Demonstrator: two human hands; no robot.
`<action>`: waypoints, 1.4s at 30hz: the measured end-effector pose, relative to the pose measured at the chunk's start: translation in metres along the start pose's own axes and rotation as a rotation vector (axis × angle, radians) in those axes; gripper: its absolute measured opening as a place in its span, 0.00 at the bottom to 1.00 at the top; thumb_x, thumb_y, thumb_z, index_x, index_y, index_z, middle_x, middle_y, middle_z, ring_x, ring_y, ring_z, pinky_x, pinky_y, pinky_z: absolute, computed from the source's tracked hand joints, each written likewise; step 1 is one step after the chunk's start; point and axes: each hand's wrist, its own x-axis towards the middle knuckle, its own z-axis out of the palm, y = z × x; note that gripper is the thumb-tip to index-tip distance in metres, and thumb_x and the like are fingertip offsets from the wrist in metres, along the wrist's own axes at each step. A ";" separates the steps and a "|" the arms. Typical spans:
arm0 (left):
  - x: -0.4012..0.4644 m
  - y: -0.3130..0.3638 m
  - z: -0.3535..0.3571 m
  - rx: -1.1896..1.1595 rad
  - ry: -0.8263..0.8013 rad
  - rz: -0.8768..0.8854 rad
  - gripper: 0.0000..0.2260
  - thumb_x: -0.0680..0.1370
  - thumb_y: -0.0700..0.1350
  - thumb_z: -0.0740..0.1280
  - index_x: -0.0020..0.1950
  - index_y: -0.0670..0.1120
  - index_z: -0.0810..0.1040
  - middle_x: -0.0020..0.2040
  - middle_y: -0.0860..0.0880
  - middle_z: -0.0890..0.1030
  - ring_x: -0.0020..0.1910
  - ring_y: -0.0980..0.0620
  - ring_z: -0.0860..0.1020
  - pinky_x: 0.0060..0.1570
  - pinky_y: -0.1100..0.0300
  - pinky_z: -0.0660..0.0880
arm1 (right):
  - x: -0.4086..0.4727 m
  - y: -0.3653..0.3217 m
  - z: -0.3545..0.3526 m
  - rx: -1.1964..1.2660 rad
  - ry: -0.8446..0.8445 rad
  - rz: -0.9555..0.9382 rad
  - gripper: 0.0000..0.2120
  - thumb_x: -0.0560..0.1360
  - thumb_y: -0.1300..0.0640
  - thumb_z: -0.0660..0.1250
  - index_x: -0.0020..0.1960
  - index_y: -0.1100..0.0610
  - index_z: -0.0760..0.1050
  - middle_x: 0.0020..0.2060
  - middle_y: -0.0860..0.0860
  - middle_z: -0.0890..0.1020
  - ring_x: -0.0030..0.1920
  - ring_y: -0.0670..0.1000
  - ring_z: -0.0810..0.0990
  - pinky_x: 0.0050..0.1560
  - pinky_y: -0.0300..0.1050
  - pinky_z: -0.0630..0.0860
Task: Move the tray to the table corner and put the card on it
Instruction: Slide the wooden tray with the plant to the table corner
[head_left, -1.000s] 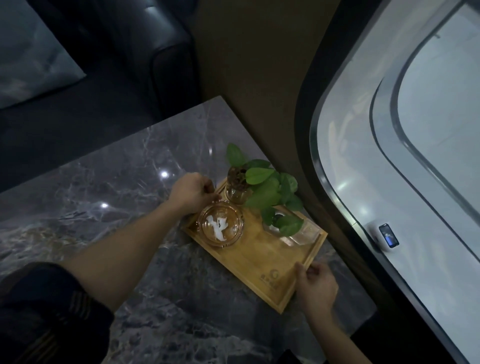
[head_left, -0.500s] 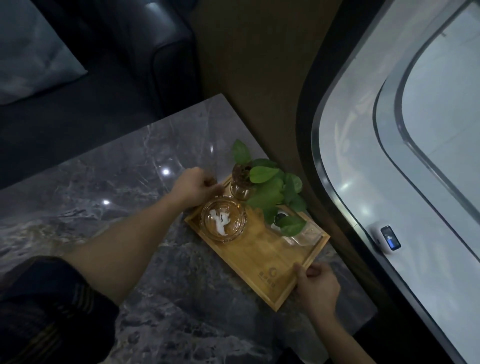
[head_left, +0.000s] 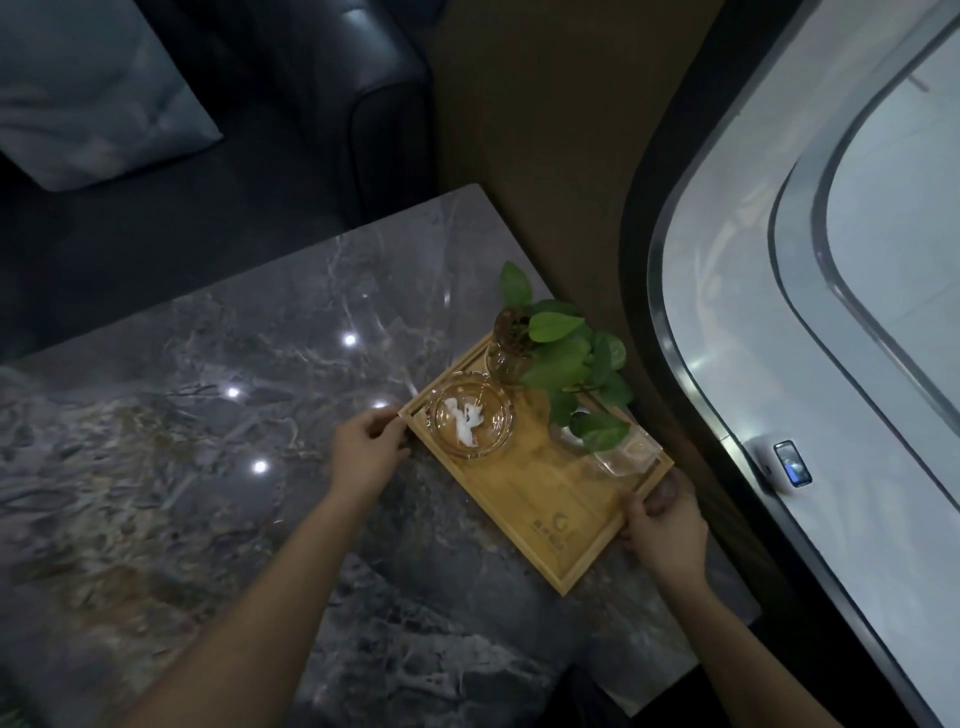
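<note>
head view: a wooden tray (head_left: 563, 512) lies slanted on the grey marble table (head_left: 218, 426), close to the table's right edge and short of the far corner. the left hand (head_left: 366, 452) is at the tray's near-left corner, fingers curled and pinching the rim there, thumb toward the tray. the right hand (head_left: 662, 525) grips the rim at the tray's right side, fingers folded over the edge and thumb on the inside of the rim. both forearms reach in from the bottom of the frame, bare below a dark sleeve (head_left: 31, 696) at the lower left

on the tray, a round glass ashtray (head_left: 470, 420) sits in the left part with a crumpled white scrap (head_left: 465, 423) inside it. at the far end stands a small glass vase (head_left: 506, 345) holding a leafy green plant (head_left: 574, 371), whose leaves spill over the middle of the tray. a clear square glass holder (head_left: 626, 452) stands by the right rim, just beyond the right hand and partly under the leaves. the near end of the tray's floor is bare but for a printed logo (head_left: 558, 527)

i cannot make out a card anywhere on the table or tray

beyond the table is a dark leather sofa (head_left: 332, 93) with a pale cushion (head_left: 88, 93). to the right runs a curved, dark-framed window (head_left: 779, 260), and a small lit device (head_left: 792, 462) rests on its ledge
</note>
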 end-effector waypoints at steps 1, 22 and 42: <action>-0.006 -0.002 0.004 -0.081 0.005 -0.043 0.08 0.79 0.40 0.67 0.49 0.52 0.83 0.48 0.45 0.86 0.43 0.50 0.85 0.37 0.61 0.81 | 0.002 -0.002 -0.002 -0.014 -0.021 0.008 0.20 0.72 0.55 0.72 0.61 0.54 0.72 0.34 0.53 0.84 0.37 0.57 0.84 0.48 0.54 0.82; -0.029 0.013 0.030 -0.401 -0.011 -0.165 0.10 0.80 0.39 0.66 0.54 0.54 0.80 0.48 0.49 0.88 0.47 0.51 0.86 0.37 0.58 0.83 | 0.012 -0.003 0.004 -0.017 -0.112 0.061 0.18 0.77 0.61 0.66 0.29 0.63 0.76 0.20 0.56 0.81 0.22 0.55 0.82 0.31 0.49 0.82; 0.021 0.051 0.044 -0.286 -0.103 -0.033 0.15 0.79 0.36 0.66 0.52 0.57 0.82 0.43 0.56 0.87 0.41 0.60 0.85 0.37 0.63 0.81 | 0.033 -0.020 0.031 0.152 -0.107 0.204 0.09 0.78 0.62 0.63 0.53 0.67 0.68 0.27 0.63 0.83 0.25 0.60 0.84 0.27 0.54 0.83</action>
